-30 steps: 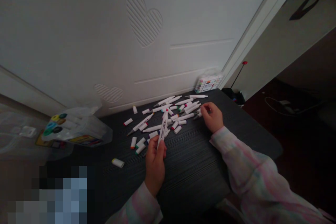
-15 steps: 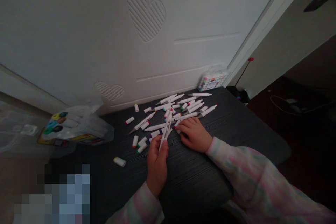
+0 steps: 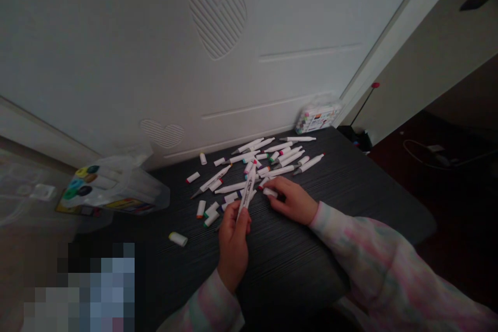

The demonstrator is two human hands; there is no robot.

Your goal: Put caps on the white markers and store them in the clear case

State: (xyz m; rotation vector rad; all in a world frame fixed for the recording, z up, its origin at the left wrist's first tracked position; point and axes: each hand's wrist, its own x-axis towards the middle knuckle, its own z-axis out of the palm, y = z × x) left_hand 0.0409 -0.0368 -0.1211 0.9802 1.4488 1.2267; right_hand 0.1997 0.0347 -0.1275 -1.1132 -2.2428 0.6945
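Observation:
My left hand (image 3: 234,241) is closed round a white marker (image 3: 247,189), which it holds tilted with the red end pointing up and away from me. To its right, my right hand (image 3: 293,199) has its thumb and fingertips at a white marker cap (image 3: 270,192), pinching it close to the tabletop. Just beyond these fingers lies a cap with a dark red end (image 3: 263,183). Uncapped white markers (image 3: 290,155) and loose caps are spread in a heap behind both hands. Several more caps, among them a yellow-ended cap (image 3: 178,239), lie to the left.
The dark table (image 3: 373,197) stands against a white panel (image 3: 272,21) with embossed hearts. A clear case of markers (image 3: 116,184) is at the left. A packed marker box (image 3: 318,117) stands at the back right corner. A pixelated patch covers the lower left.
My right hand has drawn slightly to the right, and the white cap at its fingertips now shows more. My left hand keeps the marker, turned slightly so its printed lettering faces up.

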